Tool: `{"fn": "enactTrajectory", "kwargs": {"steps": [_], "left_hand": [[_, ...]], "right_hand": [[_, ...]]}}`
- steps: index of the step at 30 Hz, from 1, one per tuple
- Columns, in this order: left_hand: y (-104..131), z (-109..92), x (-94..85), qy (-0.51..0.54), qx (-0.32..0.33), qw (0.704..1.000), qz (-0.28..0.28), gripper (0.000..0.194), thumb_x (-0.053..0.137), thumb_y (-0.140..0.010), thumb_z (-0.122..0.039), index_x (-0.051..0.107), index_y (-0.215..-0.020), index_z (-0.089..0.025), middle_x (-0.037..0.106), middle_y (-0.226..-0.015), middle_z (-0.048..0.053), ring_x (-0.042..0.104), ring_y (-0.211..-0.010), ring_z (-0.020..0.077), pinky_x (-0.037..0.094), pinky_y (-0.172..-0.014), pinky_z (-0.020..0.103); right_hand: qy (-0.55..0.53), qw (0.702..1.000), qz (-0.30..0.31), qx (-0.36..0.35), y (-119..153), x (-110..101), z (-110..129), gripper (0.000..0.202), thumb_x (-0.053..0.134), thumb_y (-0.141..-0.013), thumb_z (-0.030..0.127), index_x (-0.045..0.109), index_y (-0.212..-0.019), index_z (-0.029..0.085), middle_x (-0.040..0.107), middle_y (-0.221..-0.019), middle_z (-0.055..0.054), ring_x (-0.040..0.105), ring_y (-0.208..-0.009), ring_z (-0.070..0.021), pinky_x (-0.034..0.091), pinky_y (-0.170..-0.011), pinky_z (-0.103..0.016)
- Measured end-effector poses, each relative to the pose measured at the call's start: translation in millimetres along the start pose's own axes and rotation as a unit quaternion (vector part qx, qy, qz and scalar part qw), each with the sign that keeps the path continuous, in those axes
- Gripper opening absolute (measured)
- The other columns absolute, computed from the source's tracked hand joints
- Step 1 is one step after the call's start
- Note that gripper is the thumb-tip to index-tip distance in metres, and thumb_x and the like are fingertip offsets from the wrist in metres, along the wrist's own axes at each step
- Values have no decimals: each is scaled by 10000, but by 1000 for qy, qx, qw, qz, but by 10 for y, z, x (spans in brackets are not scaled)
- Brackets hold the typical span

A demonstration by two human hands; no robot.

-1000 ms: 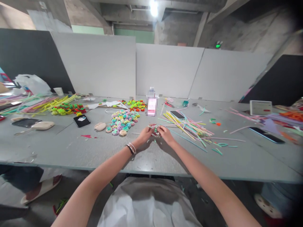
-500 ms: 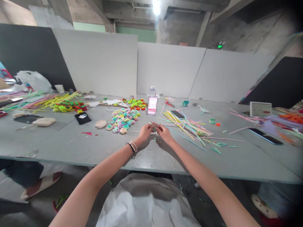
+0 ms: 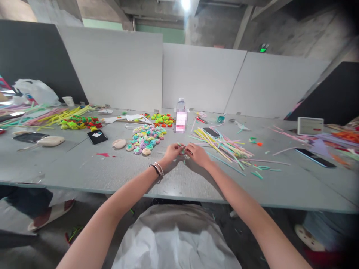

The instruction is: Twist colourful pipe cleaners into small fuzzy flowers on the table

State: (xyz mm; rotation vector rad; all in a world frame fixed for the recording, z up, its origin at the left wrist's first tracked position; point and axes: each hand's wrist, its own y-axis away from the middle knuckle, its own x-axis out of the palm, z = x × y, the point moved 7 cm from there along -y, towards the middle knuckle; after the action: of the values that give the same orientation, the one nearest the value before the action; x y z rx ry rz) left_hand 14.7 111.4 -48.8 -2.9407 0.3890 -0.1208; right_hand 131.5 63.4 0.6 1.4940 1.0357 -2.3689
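My left hand (image 3: 172, 151) and my right hand (image 3: 197, 154) meet over the grey table, fingertips nearly touching. Both are closed in a pinch on a small pale-green pipe cleaner (image 3: 179, 144), mostly hidden by the fingers. Some small pale scraps lie on the table just below them. Left of my hands is a heap of pastel pipe-cleaner coils (image 3: 148, 137), with a flat beige round piece (image 3: 119, 144) beside it. To the right lies a loose bundle of pastel pipe cleaners (image 3: 224, 145), partly over a phone (image 3: 211, 132).
A clear bottle (image 3: 181, 121) stands behind my hands. Red, yellow and green coils (image 3: 163, 120) lie by it. Further left are a black card-like case (image 3: 97, 136) and a white power bank (image 3: 51, 141). Another phone (image 3: 315, 157) lies far right. White panels (image 3: 202, 78) close off the back.
The right hand has turned slightly, its fingers curling more over the held pipe cleaner. Both hands stay together in the same place. The view has tilted a little.
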Motion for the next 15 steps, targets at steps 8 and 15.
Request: {"fn": "enactTrajectory", "kwargs": {"steps": [8, 15], "left_hand": [[57, -155, 2, -7, 26, 999, -19, 412, 703, -690, -486, 687, -888, -126, 664, -767, 54, 597, -668, 136, 498, -627, 276], [95, -243, 10, -35, 98, 994, -19, 421, 643, -740, -505, 677, -918, -125, 660, -783, 44, 581, -696, 132, 474, -660, 273]], "right_hand": [[-149, 981, -40, 118, 3, -57, -133, 359, 427, -904, 466, 576, -715, 200, 582, -668, -37, 524, -632, -167, 342, -594, -278], [-576, 743, 68, 333, 130, 369, -189, 413, 617, -759, 584, 573, -722, 175, 546, -563, 17, 459, -451, -80, 318, -412, -201]]}}
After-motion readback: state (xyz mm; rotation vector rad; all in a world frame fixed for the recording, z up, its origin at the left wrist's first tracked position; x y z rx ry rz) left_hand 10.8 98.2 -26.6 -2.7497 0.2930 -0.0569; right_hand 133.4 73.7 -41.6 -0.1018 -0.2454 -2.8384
